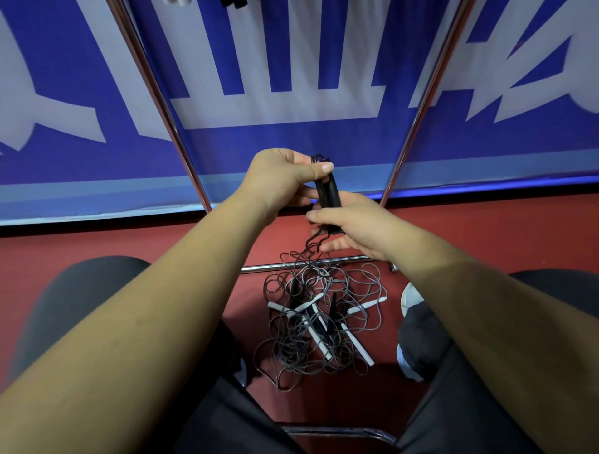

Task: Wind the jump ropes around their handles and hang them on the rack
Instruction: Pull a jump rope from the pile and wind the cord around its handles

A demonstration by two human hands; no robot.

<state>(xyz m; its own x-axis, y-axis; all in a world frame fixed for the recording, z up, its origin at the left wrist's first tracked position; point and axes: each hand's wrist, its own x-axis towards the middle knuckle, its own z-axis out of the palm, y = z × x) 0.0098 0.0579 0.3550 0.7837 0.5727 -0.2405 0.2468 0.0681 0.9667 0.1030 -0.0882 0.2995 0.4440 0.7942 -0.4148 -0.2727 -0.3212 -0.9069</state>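
The right hand (pixel 356 223) hides the lower ends of the black handles (pixel 327 191). Well above the grip, dark shapes (pixel 233 2), perhaps hung ropes, are cropped.

Both forearms outstretched; left hand (pixel 285 181) above, right hand (pixel 355 228) below, each curled round the black handles (pixel 326 192)

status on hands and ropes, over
Left hand and right hand both grip black handles. Cord trails down into tangled pile on floor. Tangle may snag.
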